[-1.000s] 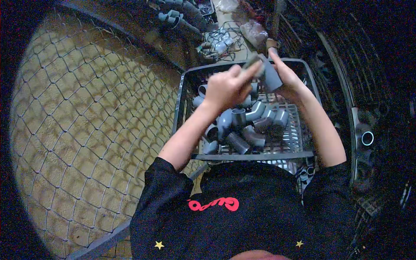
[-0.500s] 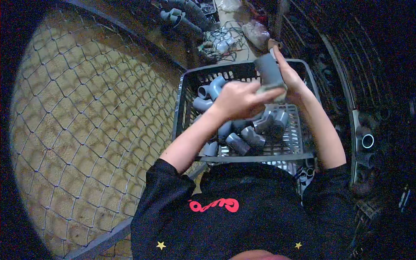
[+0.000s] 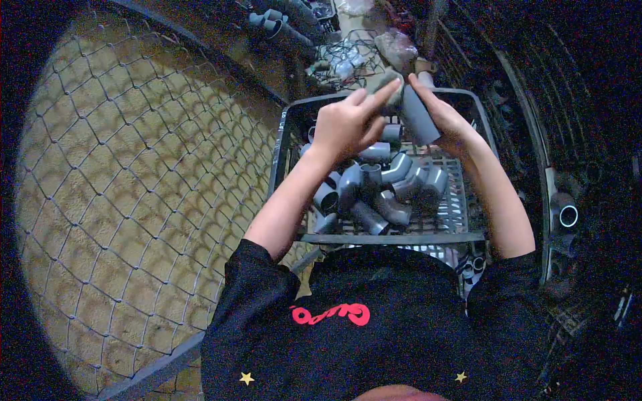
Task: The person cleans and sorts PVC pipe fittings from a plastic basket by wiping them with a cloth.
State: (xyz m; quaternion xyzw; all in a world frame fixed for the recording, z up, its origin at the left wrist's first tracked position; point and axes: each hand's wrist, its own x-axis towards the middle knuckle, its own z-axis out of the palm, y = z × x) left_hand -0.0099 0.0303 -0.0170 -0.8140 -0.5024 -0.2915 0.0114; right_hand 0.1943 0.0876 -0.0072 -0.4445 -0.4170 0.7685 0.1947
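In my right hand (image 3: pixel 451 127) is a grey plastic pipe fitting (image 3: pixel 420 119), tilted above the crate, with my fingers along its right side. My left hand (image 3: pixel 349 125) is closed, its index finger stretched toward the fitting's upper end. Under those fingers is a crumpled greyish rag (image 3: pixel 389 85), partly hidden and slightly blurred. Below both hands stands a black plastic crate (image 3: pixel 394 238) holding several grey pipe elbows (image 3: pixel 349 187) and other loose fittings.
A wire mesh fence (image 3: pixel 137 200) over a tan bumpy surface runs along the left. Dark shelving with pipe pieces (image 3: pixel 568 216) stands on the right. Beyond the crate lie plastic bags (image 3: pixel 396 48), tangled cords and more grey pipes (image 3: pixel 284 30).
My left hand has moved up and left with the rag, from the fitting's lower end to its upper end. The fitting has tilted in my right hand, uncovering more of the crate's contents.
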